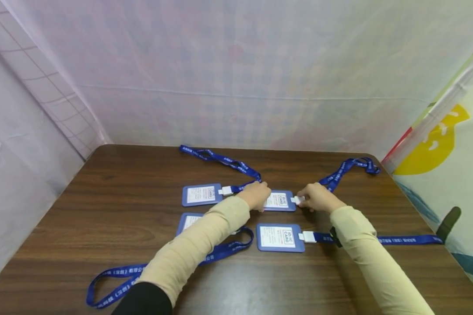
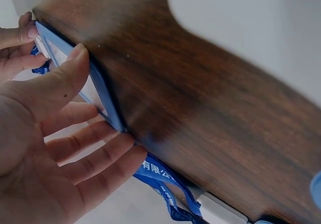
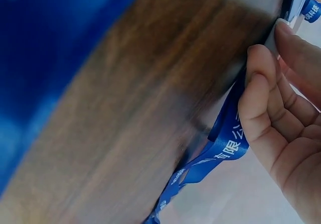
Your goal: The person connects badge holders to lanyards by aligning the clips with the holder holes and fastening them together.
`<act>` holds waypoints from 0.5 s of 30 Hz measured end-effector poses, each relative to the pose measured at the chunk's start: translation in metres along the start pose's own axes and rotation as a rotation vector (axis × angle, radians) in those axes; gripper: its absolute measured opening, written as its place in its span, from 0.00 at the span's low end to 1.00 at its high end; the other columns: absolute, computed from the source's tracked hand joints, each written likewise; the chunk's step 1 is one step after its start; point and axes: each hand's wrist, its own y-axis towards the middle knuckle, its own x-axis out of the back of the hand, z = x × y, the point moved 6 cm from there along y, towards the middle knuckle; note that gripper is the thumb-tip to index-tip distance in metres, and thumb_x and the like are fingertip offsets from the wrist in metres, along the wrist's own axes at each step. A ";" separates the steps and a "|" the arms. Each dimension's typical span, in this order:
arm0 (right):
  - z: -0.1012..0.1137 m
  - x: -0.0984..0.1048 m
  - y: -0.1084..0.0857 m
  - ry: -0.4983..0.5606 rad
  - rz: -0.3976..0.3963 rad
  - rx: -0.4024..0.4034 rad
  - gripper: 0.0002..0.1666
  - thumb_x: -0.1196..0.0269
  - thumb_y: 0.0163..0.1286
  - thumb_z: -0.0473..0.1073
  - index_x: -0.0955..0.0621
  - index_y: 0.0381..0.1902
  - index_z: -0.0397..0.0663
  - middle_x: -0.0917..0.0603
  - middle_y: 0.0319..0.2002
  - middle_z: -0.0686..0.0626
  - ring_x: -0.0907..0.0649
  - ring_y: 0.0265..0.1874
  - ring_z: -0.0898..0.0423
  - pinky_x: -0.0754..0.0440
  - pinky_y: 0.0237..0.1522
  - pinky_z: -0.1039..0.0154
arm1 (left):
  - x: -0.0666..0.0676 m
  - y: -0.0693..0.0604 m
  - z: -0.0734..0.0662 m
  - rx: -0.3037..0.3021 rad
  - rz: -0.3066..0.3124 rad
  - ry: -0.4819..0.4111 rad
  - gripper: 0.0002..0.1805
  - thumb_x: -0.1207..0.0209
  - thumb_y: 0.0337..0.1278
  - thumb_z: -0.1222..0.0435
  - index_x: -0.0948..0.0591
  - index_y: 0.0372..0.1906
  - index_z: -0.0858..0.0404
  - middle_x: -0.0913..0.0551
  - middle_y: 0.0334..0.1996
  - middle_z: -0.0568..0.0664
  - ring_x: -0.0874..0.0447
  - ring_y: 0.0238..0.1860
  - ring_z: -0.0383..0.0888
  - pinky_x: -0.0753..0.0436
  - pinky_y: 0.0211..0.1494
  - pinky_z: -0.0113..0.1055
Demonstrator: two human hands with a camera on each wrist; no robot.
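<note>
A blue ID card holder (image 1: 279,200) with a white printed insert lies in the back row on the right. My left hand (image 1: 256,195) holds it at its left end, thumb and fingers at opposite edges in the left wrist view, where the holder's blue rim (image 2: 111,103) shows. At the other end, my right hand (image 1: 319,197) pinches the white clip (image 1: 297,200) between thumb and fingers. A blue lanyard (image 1: 340,175) runs from behind the right hand to the back right; its printed strap (image 3: 228,138) passes below that hand's fingers in the right wrist view.
Another card holder (image 1: 201,194) lies at back left, its lanyard (image 1: 224,161) reaching backward. In front are a card holder (image 1: 277,237) with its strap (image 1: 410,239) stretched right, and one (image 1: 187,220) partly under my left sleeve. A looped lanyard (image 1: 114,273) lies front left.
</note>
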 end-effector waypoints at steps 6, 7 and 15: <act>-0.002 -0.001 -0.002 0.032 -0.002 -0.031 0.14 0.34 0.55 0.37 0.18 0.39 0.34 0.25 0.12 0.54 0.26 0.09 0.63 0.25 0.18 0.68 | -0.001 0.004 0.003 -0.024 -0.023 0.003 0.23 0.29 0.35 0.58 0.19 0.41 0.61 0.22 0.43 0.52 0.23 0.45 0.48 0.23 0.50 0.35; -0.002 -0.001 -0.002 0.041 -0.003 -0.037 0.14 0.34 0.55 0.37 0.18 0.39 0.33 0.24 0.13 0.54 0.26 0.09 0.63 0.26 0.18 0.68 | 0.000 0.004 0.004 -0.029 -0.026 -0.005 0.22 0.28 0.34 0.58 0.19 0.39 0.62 0.21 0.42 0.52 0.23 0.44 0.47 0.23 0.50 0.35; -0.004 0.002 -0.006 0.042 -0.058 -0.053 0.16 0.35 0.57 0.39 0.19 0.41 0.32 0.24 0.15 0.52 0.25 0.13 0.61 0.26 0.18 0.66 | 0.006 -0.002 0.018 -0.027 -0.056 -0.207 0.17 0.31 0.40 0.59 0.19 0.37 0.64 0.22 0.37 0.51 0.23 0.40 0.46 0.22 0.46 0.35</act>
